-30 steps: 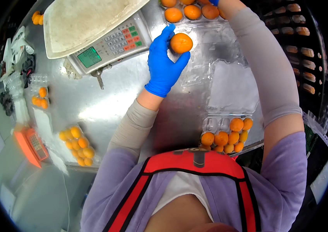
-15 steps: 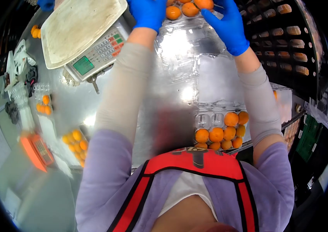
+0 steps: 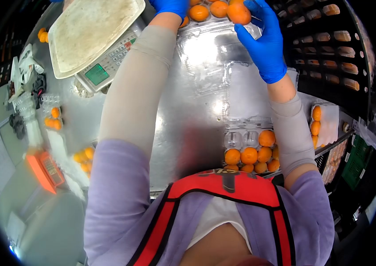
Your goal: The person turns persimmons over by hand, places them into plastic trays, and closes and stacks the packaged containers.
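My right hand (image 3: 265,42), in a blue glove, has its thumb and fingers at an orange (image 3: 239,14) by the top edge of the view. This orange looks larger and stands over its neighbours. Under and beside it, more oranges (image 3: 199,13) sit in a clear plastic clamshell tray (image 3: 217,27), partly cut off by the frame. My left hand (image 3: 171,6), also blue-gloved, is at the tray's left end; its fingers lie beyond the frame, so what they do is hidden.
A scale (image 3: 97,73) with a worn pan (image 3: 95,31) stands left on the metal table (image 3: 183,111). Near my body is another tray of oranges (image 3: 249,155). A black crate (image 3: 330,48) rises at the right. An orange device (image 3: 45,170) and small fruit (image 3: 84,155) lie left.
My right hand has shifted slightly down and right, its thumb now under an orange that sits closer and larger. The left hand has moved slightly up, further out of the frame.
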`<state>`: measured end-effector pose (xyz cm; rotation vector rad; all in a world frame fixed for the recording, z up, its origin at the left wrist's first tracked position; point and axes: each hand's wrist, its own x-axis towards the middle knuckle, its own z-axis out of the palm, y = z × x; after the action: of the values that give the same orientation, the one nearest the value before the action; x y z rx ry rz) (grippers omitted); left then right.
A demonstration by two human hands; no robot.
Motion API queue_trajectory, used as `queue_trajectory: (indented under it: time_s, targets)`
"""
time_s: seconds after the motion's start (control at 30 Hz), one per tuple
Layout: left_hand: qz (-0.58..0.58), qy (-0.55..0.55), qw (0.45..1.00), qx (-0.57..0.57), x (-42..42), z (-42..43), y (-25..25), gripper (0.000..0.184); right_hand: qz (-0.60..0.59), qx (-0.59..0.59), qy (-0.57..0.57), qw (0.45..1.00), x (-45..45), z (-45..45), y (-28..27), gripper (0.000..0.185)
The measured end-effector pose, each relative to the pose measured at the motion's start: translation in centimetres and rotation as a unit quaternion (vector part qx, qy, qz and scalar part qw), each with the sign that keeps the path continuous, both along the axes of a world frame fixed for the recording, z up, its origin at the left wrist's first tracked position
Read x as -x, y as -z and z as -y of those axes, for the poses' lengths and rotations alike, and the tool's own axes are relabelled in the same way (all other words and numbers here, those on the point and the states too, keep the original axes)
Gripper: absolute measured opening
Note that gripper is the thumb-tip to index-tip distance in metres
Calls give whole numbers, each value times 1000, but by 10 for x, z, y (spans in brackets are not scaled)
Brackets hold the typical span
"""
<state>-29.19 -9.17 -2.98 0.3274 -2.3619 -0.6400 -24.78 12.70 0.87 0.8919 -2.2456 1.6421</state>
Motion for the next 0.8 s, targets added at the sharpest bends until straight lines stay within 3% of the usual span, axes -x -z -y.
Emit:
queue_trajectory:
  time_s: [0.23, 0.3, 0.4, 0.53, 0.6, 0.67, 0.7, 0.73, 0.8]
  targets:
    - [-39, 26, 999, 18, 6, 7, 13, 41, 42, 47, 0, 998, -23, 3, 13, 73]
    - [111, 1, 994, 1, 4, 6, 1, 31, 61, 65, 30, 996, -35, 9, -6, 49]
    - [144, -23, 989, 6, -1, 6, -7, 24, 80, 53, -9, 995, -29, -4, 22, 51]
    - [169, -3, 985, 43, -9, 4, -14, 21, 53, 42, 19, 998, -18, -22, 33, 60]
    - [-43, 61, 993, 95, -16, 5, -7, 24, 34, 20, 66, 997, -13, -31, 31, 61]
    - [-73, 94, 991, -67, -41, -12, -12, 29, 23, 16, 64, 998, -13, -36, 27, 60]
    - [44, 164, 942, -288, -53, -19, -4, 48, 13, 10, 60, 998, -16, -32, 23, 59]
    - [108, 192, 925, -309, -69, -25, -10, 57, 20, 21, 44, 999, -24, -26, 15, 56]
    - [5, 236, 910, -341, -119, -63, -11, 59, 6, -13, 10, 1000, -42, -15, 4, 54]
